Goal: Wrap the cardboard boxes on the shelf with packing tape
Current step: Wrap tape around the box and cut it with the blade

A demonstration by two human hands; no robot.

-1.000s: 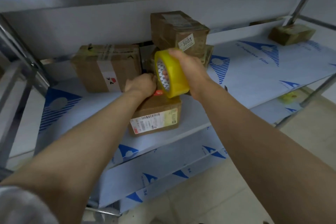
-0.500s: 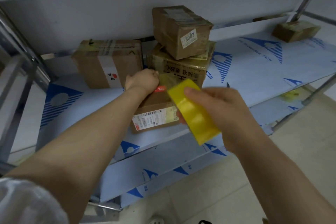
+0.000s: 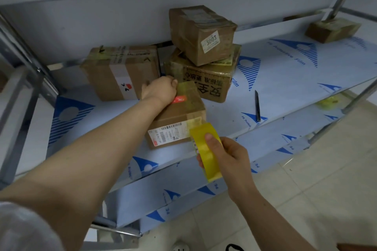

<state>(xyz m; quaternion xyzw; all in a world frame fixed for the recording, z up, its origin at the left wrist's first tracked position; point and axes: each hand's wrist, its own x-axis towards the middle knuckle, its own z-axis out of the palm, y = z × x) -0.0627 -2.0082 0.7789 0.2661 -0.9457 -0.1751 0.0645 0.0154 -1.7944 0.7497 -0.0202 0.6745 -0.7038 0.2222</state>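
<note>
Nearest the camera, the right hand (image 3: 228, 157) is gripping a yellow tape roll (image 3: 206, 153), thumb pressing on its outer face and fingers curling behind it. The hand is holding the roll just in front of the shelf's front edge. The roll is sitting against the lower right corner of the nearest box (image 3: 177, 120), a small carton with a barcode label on its front. This box is resting on the film-covered shelf (image 3: 285, 91), close to the edge. A yellowish band of tape is lying across its top and down the front toward the roll. The left hand (image 3: 161, 91) is reaching over the box top, with its fingers curling round the far edge and clamping it. To the right, a dark pen-like tool (image 3: 257, 106) is lying on the shelf. Behind, a banded box (image 3: 118, 73) is standing beside a printed box (image 3: 204, 81), which is carrying a tilted labelled box (image 3: 202, 32). Far right, another small box (image 3: 332, 28) is sitting apart.
</note>
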